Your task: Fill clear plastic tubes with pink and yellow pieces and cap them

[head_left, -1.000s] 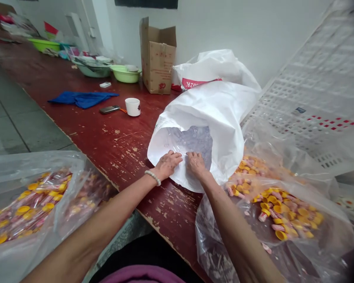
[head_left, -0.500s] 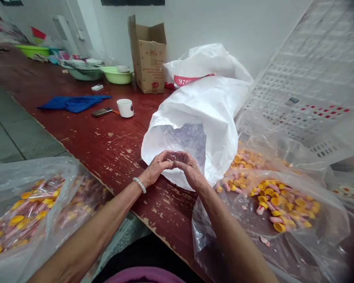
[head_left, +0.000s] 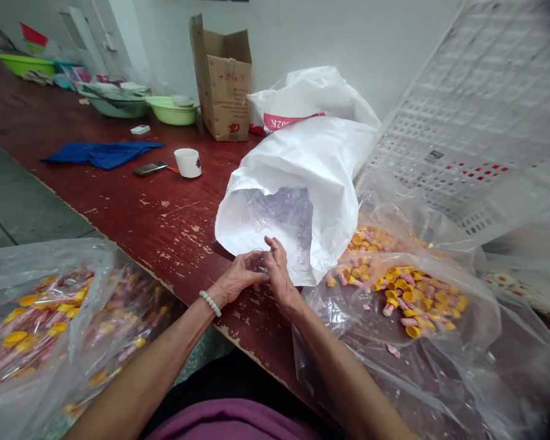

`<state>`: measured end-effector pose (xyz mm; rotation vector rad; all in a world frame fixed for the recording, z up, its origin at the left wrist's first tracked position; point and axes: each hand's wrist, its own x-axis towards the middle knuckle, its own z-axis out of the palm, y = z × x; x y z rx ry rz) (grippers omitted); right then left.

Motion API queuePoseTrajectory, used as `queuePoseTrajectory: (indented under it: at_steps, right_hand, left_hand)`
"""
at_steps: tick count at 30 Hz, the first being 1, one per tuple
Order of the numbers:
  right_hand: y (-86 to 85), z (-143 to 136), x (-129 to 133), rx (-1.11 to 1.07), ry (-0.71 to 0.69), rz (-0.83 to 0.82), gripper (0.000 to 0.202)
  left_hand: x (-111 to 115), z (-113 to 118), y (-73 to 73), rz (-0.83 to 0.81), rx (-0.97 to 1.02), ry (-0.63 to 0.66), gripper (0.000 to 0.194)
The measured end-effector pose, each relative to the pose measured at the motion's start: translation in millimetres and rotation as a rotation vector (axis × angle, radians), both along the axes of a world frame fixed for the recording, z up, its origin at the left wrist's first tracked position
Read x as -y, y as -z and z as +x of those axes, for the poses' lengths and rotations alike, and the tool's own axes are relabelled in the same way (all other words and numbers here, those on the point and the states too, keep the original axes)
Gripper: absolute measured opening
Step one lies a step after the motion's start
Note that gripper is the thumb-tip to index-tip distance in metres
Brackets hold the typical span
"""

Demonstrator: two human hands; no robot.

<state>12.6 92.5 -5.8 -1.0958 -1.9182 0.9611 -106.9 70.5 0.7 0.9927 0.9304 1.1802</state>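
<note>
Before the mouth of a large white woven sack, my two hands meet low over the table. My left hand, with a pale bead bracelet on the wrist, curls closed around small clear plastic tubes, partly hidden by the fingers. Upright beside it, my right hand has its fingers stretched out and its palm side against the left fingertips. Inside the sack lie many clear plastic tubes with round ends.
On the worn red table are a white cup, a phone, a blue cloth, a carton and a green basin. Yellow-capped pieces lie right on plastic sheeting; a similar bag is left. A white crate leans behind.
My hands have drawn back slightly from the sack's mouth. The right hand has turned upright with its fingers straightened, while the left stays curled. The view has shifted a little.
</note>
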Motion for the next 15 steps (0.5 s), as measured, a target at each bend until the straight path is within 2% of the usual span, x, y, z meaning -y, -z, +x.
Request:
queuePoseTrajectory:
  at_steps: [3, 6, 9, 12, 15]
  right_hand:
    - [-12.7, 5.6, -7.4, 0.148, -0.039, 0.033, 0.051]
    - [-25.0, 24.8, -33.3, 0.575, 0.079, 0.180, 0.043]
    - [-27.9, 44.2, -62.8, 0.935, 0.159, 0.227, 0.036]
    - [-26.4, 51.4, -81.6, 1.039, 0.091, 0.203, 0.032]
    - [-29.6, 51.1, -91.6, 1.115, 0.007, 0.190, 0.030]
  left_hand:
    - [1.3, -1.9, 6.3, -0.054, 0.022, -0.125, 0.032]
    - [0.5, -8.3, 4.2, -0.123, 0.183, -0.196, 0.027]
    - [-1.8, -15.1, 0.3, -0.147, 0.299, -0.173, 0.027]
    - [-4.0, -17.4, 0.1, -0.136, 0.268, -0.140, 0.031]
    - [-4.9, -15.5, 2.7, -0.148, 0.218, -0.163, 0.040]
